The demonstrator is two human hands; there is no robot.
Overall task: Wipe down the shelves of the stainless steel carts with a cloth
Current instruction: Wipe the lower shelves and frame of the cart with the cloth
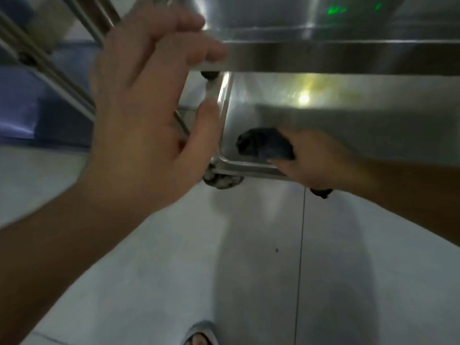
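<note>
Head view, looking steeply down: a shiny stainless steel cart with a raised-rim upper shelf [323,57] and a lower shelf [323,113] stands on a pale tiled floor [224,257]. The left hand [139,115] is raised in front of the upper shelf's near left corner, its grip wide open, fingers spread and curved with the fingertips just at the shelf's front rim; motion blur makes it unclear whether they touch the metal. It has hold of nothing.

The right hand [316,160] reaches low to the lower shelf, its grip closed around a dark, bunched-up cloth [263,144]. The cloth lies on the lower shelf's surface near its front left corner, just inside the raised rim, with the thumb resting along that front rim. A bright yellowish glare reflects off the lower shelf farther back, and green light spots show on the upper shelf.

Two dark caster wheels show under the cart's front edge, one [221,179] below the left corner and another [321,191] under the right wrist. A second metal frame with slanted tubes [49,70] stands at the left. At the bottom edge, a foot in a grey slipper [199,332] is visible.
</note>
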